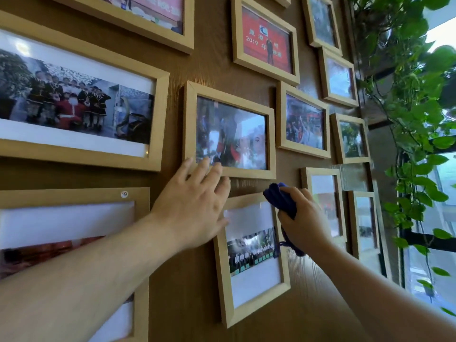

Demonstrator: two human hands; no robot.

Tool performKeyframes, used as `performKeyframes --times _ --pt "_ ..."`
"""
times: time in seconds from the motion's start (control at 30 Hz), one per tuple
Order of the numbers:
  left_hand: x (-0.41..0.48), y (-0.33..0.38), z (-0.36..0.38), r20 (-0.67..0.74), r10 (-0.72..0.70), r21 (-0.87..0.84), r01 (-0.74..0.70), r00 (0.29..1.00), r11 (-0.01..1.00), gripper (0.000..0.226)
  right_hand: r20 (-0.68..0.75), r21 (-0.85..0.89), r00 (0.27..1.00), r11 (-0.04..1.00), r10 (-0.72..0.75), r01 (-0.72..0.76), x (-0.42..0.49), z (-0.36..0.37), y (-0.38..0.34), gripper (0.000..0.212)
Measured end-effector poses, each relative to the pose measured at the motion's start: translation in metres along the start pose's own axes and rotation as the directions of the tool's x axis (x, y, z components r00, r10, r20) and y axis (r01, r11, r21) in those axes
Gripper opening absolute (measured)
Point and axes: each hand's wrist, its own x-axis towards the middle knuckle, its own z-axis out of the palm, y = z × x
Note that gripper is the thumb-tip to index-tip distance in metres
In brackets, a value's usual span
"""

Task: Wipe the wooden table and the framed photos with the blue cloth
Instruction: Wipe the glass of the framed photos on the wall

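Several light wooden framed photos hang on a brown wood-grain wall (pixel 207 67). My left hand (pixel 195 201) lies flat with fingers spread on the bottom edge of the middle frame (pixel 229 130), its palm over the top left corner of the upright frame (pixel 251 255) below. My right hand (pixel 302 218) is closed around a bunched blue cloth (pixel 281 197), which presses against the top right corner of that lower frame. A blue cord from the cloth hangs below the hand. No wooden table is in view.
A large frame (pixel 79 99) hangs at the left, with another marked 19 (pixel 74 218) under it. Smaller frames (pixel 304 120) fill the wall to the right. Green climbing plants (pixel 414 119) on black bars stand by a bright window at the far right.
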Motion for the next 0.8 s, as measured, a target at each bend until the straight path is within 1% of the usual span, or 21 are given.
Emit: performKeyframes --times 0.13,0.3,0.43,0.5,0.57,0.63,0.7,0.8 --pt "-0.013 0.012 0.018 0.074 0.007 -0.048 -0.004 0.997 0.999 0.083 0.056 0.054 0.995 0.995 0.081 -0.084 -0.026 0.014 0.007 0.046" --pt "-0.010 0.018 0.039 0.116 0.002 -0.078 0.007 0.993 0.997 0.091 0.078 0.008 0.987 0.990 0.140 -0.141 -0.025 0.024 0.009 0.049" --pt "-0.010 0.022 0.049 0.107 -0.013 -0.076 0.021 0.994 0.997 0.095 0.075 -0.042 0.987 0.990 0.139 -0.137 -0.028 0.035 -0.001 0.050" --pt "-0.010 0.022 0.051 0.096 -0.016 -0.077 0.024 0.995 0.997 0.094 0.096 -0.046 0.988 0.992 0.119 -0.115 -0.033 0.040 -0.011 0.049" --pt "-0.009 0.023 0.052 0.089 -0.011 -0.081 0.019 0.996 0.997 0.091 0.131 -0.025 0.990 0.998 0.057 -0.054 -0.041 0.044 -0.023 0.049" --pt "-0.009 0.024 0.053 0.082 -0.007 -0.090 0.015 0.997 0.996 0.085 0.170 -0.024 0.982 0.996 -0.082 0.088 -0.051 0.048 -0.035 0.052" --pt "-0.009 0.024 0.055 0.075 -0.006 -0.091 0.013 0.997 0.996 0.080 0.214 -0.032 0.947 0.968 -0.238 0.250 -0.059 0.050 -0.040 0.053" --pt "-0.008 0.024 0.056 0.071 -0.006 -0.081 0.012 0.997 0.997 0.081 0.253 -0.061 0.903 0.926 -0.348 0.374 -0.060 0.044 -0.030 0.051"
